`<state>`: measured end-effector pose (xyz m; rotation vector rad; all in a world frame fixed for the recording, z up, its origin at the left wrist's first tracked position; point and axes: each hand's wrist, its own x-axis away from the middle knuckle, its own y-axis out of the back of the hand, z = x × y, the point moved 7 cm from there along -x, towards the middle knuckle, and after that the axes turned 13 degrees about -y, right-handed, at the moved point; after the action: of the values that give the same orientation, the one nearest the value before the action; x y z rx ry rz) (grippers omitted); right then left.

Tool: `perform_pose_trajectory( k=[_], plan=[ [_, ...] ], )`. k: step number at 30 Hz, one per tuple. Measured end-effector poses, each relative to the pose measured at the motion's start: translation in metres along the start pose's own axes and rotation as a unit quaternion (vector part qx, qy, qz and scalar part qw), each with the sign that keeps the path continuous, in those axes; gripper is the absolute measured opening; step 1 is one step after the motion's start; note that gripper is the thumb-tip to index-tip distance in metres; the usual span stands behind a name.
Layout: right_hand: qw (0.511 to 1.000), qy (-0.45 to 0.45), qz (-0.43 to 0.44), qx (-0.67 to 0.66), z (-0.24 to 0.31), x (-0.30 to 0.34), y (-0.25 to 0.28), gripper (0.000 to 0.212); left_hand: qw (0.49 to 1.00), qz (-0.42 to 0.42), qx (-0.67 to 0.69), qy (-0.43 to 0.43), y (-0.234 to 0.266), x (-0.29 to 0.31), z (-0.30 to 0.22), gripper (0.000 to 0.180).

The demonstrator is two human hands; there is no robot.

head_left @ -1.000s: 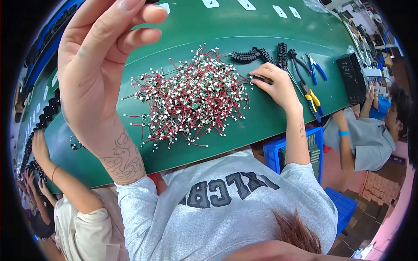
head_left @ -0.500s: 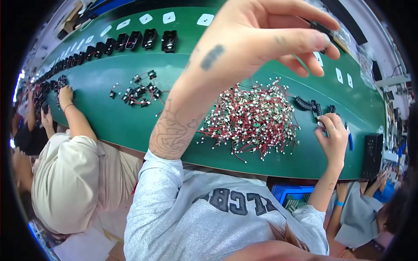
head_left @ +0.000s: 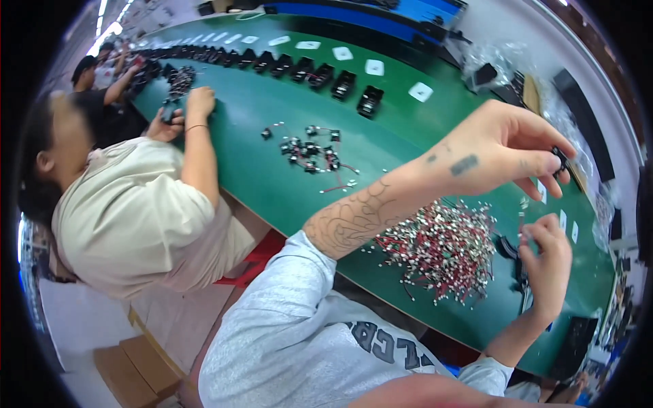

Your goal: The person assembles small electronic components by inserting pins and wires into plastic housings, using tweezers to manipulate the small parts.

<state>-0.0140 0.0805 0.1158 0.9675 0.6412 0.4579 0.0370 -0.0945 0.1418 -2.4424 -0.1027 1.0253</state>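
My left hand (head_left: 500,146) is raised over the green table, its arm reaching across to the right. Thumb and fingertips pinch a small black plastic part (head_left: 560,162). Lower and closer to me, my right hand (head_left: 549,266) is closed on a short red wire lead (head_left: 522,224), whose pale connector end sticks up above the fingers. Between my arms lies a large heap of red and white wire leads with small connectors (head_left: 442,251). Black curved parts (head_left: 507,248) lie beside my right hand, partly hidden by it.
Several black parts with red wires (head_left: 311,151) lie in a loose cluster to the left. A row of black open housings (head_left: 370,101) and white cards (head_left: 421,92) runs along the table. A co-worker in a beige top (head_left: 136,211) sits at left. A black box (head_left: 575,347) stands at right.
The view has swung to the left. My left hand, still holding the black part, is farther from the camera. My right hand has come up from the black parts, with a red wire lead showing in it.
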Motion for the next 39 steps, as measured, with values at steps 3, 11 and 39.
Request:
perform_pose_trajectory(
  k=[3,11,39],
  plan=[
    [0.963,-0.058,0.234,0.120,-0.014,0.003,-0.048,0.018,1.000,0.019,0.021,0.011,-0.005,-0.002,-0.008,0.022],
    [0.939,-0.120,0.314,-0.073,-0.012,-0.016,-0.030,0.012,1.000,0.003,-0.024,0.007,0.004,-0.011,-0.015,0.021],
    [0.894,0.087,-0.128,-0.421,0.004,-0.037,0.012,0.017,0.953,0.016,-0.288,-0.091,-0.006,-0.002,0.010,0.021]
  ],
)
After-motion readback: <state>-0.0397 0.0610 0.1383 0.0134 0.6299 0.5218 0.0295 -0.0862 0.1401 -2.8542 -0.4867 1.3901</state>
